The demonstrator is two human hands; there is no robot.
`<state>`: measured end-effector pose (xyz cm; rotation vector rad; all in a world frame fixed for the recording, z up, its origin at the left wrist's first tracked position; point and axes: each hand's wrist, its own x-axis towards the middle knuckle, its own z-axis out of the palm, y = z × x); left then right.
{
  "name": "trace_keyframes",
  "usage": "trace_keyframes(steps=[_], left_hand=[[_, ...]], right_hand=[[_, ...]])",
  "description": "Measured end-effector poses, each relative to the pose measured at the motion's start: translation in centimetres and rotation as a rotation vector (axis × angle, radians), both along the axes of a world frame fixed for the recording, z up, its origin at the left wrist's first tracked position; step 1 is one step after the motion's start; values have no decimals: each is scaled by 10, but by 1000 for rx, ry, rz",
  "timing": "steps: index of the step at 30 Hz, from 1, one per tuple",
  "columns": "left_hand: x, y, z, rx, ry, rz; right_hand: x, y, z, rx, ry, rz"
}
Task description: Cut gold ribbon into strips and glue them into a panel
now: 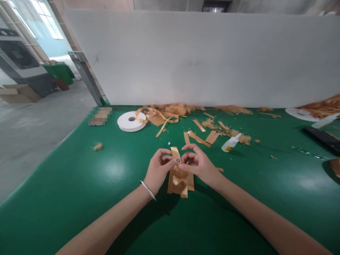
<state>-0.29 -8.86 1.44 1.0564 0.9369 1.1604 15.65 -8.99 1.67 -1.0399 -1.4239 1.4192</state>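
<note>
Both hands' grip: gold ribbon strips (179,175), shiny, folded bundle.

The worktop (79,184) was plain deep green. The ribbon strips (179,179) between the hands were glossy golden tan, like the cut pieces (198,138) farther back. The tape roll (131,121) was white, the small bottle (231,142) white with yellow, the bracelet (147,189) silver.

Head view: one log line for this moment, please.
left hand: pinching gold ribbon piece | right hand: pinching same piece at top | surface: green table | nearby: glue bottle, white tape roll, ribbon scraps
</note>
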Motion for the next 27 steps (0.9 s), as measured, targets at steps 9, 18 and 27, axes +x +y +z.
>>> trace_keyframes(steps=[9, 18, 27], left_hand=[[3, -6, 1, 73, 112, -94], [2, -23, 12, -67, -34, -544], [0, -21, 3, 657, 814, -518]], right_hand=[[11, 7, 8, -10, -38, 4], [56, 7, 38, -150, -54, 263], [67, 16, 11, -101, -520, 144]])
